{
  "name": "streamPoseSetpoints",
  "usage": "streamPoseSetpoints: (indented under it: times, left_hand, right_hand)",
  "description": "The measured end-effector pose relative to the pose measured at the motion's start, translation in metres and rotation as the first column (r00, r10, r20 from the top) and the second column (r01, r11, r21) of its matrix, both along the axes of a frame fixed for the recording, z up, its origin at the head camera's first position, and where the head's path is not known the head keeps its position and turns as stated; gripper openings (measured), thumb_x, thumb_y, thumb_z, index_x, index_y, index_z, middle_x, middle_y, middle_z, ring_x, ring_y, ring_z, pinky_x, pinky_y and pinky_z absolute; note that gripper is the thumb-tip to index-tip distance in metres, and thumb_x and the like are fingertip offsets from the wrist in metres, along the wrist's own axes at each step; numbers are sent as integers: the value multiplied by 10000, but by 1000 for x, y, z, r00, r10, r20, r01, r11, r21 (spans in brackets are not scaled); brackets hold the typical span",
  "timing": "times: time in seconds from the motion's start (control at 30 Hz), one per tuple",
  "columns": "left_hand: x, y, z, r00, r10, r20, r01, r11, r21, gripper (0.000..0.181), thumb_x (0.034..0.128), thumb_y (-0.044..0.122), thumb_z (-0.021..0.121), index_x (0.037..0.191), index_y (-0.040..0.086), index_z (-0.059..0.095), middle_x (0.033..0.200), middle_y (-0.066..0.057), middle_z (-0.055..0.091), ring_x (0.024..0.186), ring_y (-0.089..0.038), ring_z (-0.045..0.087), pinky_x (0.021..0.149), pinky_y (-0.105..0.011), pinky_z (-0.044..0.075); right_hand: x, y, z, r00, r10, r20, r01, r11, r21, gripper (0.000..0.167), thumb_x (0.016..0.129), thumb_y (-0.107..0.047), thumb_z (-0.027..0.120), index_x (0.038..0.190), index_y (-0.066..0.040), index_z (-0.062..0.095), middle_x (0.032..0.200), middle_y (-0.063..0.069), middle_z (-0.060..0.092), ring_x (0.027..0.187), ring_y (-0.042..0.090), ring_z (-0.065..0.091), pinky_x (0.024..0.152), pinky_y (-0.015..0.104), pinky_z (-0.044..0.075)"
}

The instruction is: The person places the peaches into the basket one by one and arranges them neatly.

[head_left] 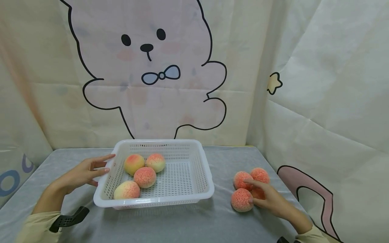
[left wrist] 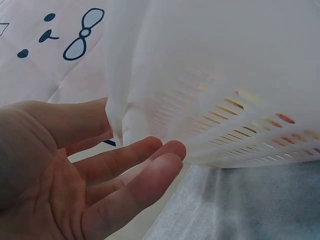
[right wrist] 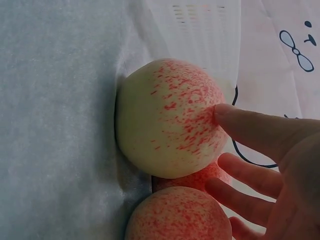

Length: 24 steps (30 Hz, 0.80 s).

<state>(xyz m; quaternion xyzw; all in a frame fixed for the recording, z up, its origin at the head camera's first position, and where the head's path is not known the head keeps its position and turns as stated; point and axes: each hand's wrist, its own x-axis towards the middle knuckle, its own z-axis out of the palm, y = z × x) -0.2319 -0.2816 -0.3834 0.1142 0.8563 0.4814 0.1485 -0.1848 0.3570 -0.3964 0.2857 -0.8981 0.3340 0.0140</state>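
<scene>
A white slotted basket (head_left: pixel 194 168) holds several peaches, among them a yellow-red one (head_left: pixel 134 164) and a pinkish one (head_left: pixel 145 177), all in its left half. My left hand (head_left: pixel 83 172) is at the basket's left rim, fingers extended against its outer wall (left wrist: pixel 165 60). Right of the basket, several red-speckled peaches sit bunched on the table. Over them is my right hand (head_left: pixel 270 199), its thumb touching the front peach (head_left: pixel 241 200). In the right wrist view the thumb tip rests on that pale, red-flecked peach (right wrist: pixel 170 120), the other fingers spread near the peaches behind.
A grey cloth (head_left: pixel 152 226) covers the table. Behind it hangs a pale curtain (head_left: pixel 237 111) with a cartoon animal print, and another printed curtain (head_left: pixel 334 101) runs along the right side.
</scene>
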Motion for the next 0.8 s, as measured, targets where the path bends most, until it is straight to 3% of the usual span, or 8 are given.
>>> streamPoseSetpoints:
  times: [0.17, 0.37, 0.5, 0.63, 0.8]
  left_hand:
    - [-1, 1, 0, 1000, 1, -4, -1, 1000, -5, 751, 1027, 314, 590, 1619, 85, 187, 1554, -393, 317, 1216, -430, 613, 773, -490, 614]
    - [-2, 0, -1, 1000, -4, -28, 4, 1000, -2, 750, 1021, 299, 600, 1615, 71, 203, 1540, -384, 351, 1151, -358, 657, 770, -474, 618]
    - [-2, 0, -1, 1000, -2, -31, 2, 1000, -5, 748, 1020, 300, 603, 1614, 72, 211, 1548, -394, 328, 1187, -406, 637, 768, -466, 619]
    - [-1, 0, -1, 1000, 2, -31, -2, 1000, -11, 746, 1018, 304, 607, 1613, 75, 218, 1555, -396, 312, 1236, -474, 596, 766, -461, 619]
    - [-1, 0, -1, 999, 5, -37, -6, 1000, -21, 745, 1015, 308, 611, 1611, 76, 229, 1551, -394, 322, 1239, -481, 590, 768, -461, 619]
  right_hand:
    - [1, 0, 0, 999, -21, -40, 22, 999, 33, 591, 884, -204, 781, 1387, 16, 563, 1273, 185, 682, 1065, 7, 631, 877, 163, 483]
    - [1, -2, -1, 1000, -1, 14, 1, 1000, 21, 589, 880, -216, 782, 1372, 28, 569, 1215, 167, 690, 986, 8, 632, 817, 216, 519]
    - [2, -4, -3, 999, 23, 48, -23, 1000, -1, 592, 866, -220, 790, 1346, 55, 578, 1176, 177, 688, 969, -7, 612, 792, 227, 528]
    - [6, -6, -4, 997, 32, 69, -30, 999, -29, 620, 851, -230, 805, 1356, 48, 575, 1268, 219, 663, 1027, -31, 589, 813, 201, 512]
    - [13, -5, -7, 999, 45, 11, -45, 999, -3, 640, 817, -258, 835, 1346, 16, 602, 1220, 109, 657, 969, -35, 484, 782, 167, 445]
